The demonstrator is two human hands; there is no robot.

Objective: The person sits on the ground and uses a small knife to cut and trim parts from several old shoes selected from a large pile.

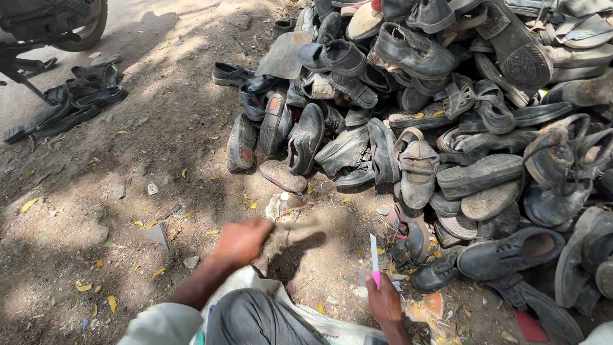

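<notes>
My left hand is closed around a worn, dusty shoe piece that is blurred by motion, held low over the dirt ground. My right hand grips a small knife with a pink handle, its pale blade pointing straight up. Both hands hover in front of my grey-trousered knee, which rests on a white sack. A dark shoe lies just right of the knife.
A large heap of old dark shoes and sandals fills the right and top. A smaller pile of black soles lies at the left beside a vehicle wheel. Stones and yellow leaves dot the shaded dirt.
</notes>
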